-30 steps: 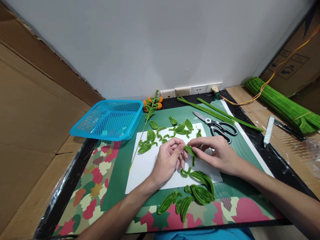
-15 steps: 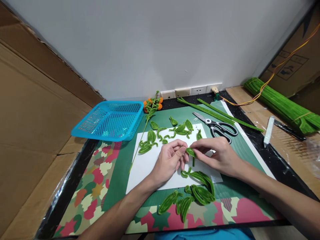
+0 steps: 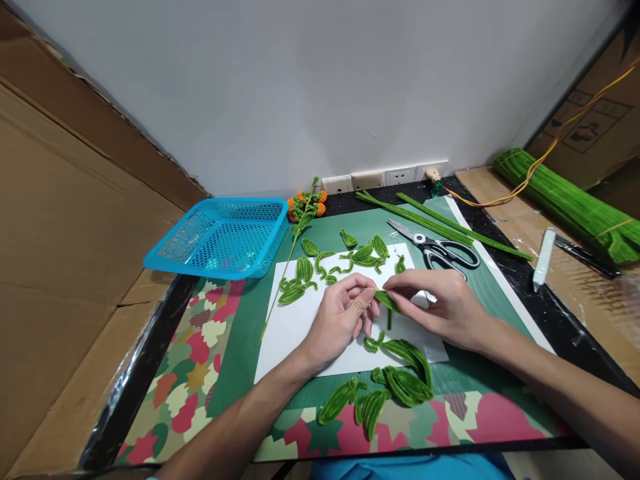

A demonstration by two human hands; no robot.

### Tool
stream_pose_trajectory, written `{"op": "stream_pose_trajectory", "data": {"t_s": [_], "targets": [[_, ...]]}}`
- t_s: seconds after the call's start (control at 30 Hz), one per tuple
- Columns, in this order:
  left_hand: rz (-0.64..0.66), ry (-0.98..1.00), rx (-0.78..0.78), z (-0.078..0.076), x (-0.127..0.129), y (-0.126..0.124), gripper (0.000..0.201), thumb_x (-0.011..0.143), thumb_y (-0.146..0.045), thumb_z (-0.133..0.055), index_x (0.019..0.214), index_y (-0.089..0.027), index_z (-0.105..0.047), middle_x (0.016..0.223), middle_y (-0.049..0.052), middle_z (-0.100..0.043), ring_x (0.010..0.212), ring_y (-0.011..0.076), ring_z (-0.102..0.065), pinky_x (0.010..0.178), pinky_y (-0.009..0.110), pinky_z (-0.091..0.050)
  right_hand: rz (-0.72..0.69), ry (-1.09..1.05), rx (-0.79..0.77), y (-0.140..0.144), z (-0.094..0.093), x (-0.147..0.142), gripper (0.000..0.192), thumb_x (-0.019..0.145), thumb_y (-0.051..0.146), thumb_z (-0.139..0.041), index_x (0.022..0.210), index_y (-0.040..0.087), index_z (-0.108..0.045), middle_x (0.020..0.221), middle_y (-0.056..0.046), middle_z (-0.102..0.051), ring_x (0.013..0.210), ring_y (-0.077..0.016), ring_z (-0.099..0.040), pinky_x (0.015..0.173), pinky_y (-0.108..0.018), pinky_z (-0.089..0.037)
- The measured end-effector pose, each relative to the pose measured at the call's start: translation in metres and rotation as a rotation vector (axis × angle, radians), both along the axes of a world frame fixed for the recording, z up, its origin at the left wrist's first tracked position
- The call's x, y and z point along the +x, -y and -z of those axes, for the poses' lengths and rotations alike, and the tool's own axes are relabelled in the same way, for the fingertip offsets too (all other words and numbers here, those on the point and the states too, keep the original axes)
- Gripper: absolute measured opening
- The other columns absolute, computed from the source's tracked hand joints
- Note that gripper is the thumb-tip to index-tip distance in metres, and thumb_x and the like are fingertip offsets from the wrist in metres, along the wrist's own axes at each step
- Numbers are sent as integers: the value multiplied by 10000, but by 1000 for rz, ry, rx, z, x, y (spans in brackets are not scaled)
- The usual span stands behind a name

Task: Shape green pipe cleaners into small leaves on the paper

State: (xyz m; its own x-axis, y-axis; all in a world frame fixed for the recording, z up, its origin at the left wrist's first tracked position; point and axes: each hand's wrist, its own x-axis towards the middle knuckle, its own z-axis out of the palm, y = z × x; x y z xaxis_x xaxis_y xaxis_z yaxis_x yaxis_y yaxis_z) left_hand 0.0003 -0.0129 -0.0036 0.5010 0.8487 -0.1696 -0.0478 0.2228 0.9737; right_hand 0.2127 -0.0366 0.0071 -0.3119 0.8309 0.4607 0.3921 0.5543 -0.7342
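Green chenille leaf [image 3: 386,300] pinched between left hand [image 3: 343,320] and right hand [image 3: 445,308] fingertips (over white sheet [image 3: 295,327], keeping both ends controlled for shaping).

A makeshift craft workstation: a green cutting mat [image 3: 260,320] covers the surface, cardboard walls [image 3: 75,220] beside it; behind the mat, wall sockets [image 3: 385,178]; on it scissors [image 3: 435,247]; right of it a bundle of green pipe cleaners [image 3: 570,203].

Small green fuzzy leaf [image 3: 386,300], seemingly folded pipe cleaner, tilted, pinched above the white sheet [image 3: 295,330].
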Motion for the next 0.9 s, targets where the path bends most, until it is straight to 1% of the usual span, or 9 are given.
{"op": "stream_pose_trajectory", "data": {"t_s": [0.07,0.13,0.17,0.23,0.3,0.37,0.47,0.7,0.9], "targets": [[-110,29,-3,-2,1,-1,312,969,-457,-719,1005,-164,-619,757,-8,-678,460,76,-602,358,142,-396,103,-25,110,0,-2,-1,149,1002,184,-601,1032,225,-740,940,-73,-790,838,-225,-726,756,-346,-569],[-242,61,-10,-3,1,-3,316,953,-453,-742,1011,-174,-607,798,-6,-684,506,85,-630,371,144,-432,208,-32,149,0,-3,-1,124,990,194,-622,973,225,-741,879,-78,-771,826,-241,-693,758,-376,-547],[-295,78,-17,-4,1,-3,321,944,-453,-753,1019,-178,-606,813,-7,-682,530,87,-641,377,142,-442,237,-35,111,-1,-3,-2,116,988,212,-637,946,224,-744,849,-73,-763,794,-233,-677,724,-366,-535],[-349,110,-33,-5,1,-4,334,922,-448,-780,1040,-183,-615,835,-10,-677,560,87,-654,381,134,-445,224,-69,-69,-3,-1,-3,124,991,264,-660,930,219,-758,845,-65,-763,747,-209,-665,640,-323,-514],[-343,120,-44,-5,2,-3,340,901,-439,-805,1040,-177,-637,853,-5,-680,567,85,-661,383,130,-445,150,-175,-288,-5,2,-5,168,991,334,-682,930,209,-775,858,-60,-769,728,-190,-673,581,-282,-506],[-294,96,-48,-5,3,-2,337,884,-425,-825,1023,-162,-667,862,10,-697,547,80,-657,382,132,-444,63,-326,-452,-7,5,-7,242,977,410,-708,895,194,-779,835,-56,-761,681,-171,-661,548,-260,-514],[-204,33,-25,-4,5,2,333,880,-418,-828,1021,-140,-711,856,41,-733,510,83,-649,385,147,-448,-8,-515,-572,-9,5,-10,295,918,472,-778,866,182,-783,820,-47,-749,602,-136,-619,523,-244,-534],[-181,-9,11,-1,4,2,322,896,-410,-813,1037,-128,-745,837,57,-759,450,65,-610,377,147,-426,-40,-633,-676,-8,1,-11,277,855,448,-850,878,178,-788,771,-33,-725,607,-135,-638,528,-233,-563],[-163,-8,15,-1,4,2,330,895,-400,-816,1051,-123,-728,675,11,-713,399,62,-567,383,150,-426,-14,-615,-621,-9,9,-10,245,849,377,-853,941,170,-759,868,-56,-743,711,-175,-694,579,-271,-602]]}}
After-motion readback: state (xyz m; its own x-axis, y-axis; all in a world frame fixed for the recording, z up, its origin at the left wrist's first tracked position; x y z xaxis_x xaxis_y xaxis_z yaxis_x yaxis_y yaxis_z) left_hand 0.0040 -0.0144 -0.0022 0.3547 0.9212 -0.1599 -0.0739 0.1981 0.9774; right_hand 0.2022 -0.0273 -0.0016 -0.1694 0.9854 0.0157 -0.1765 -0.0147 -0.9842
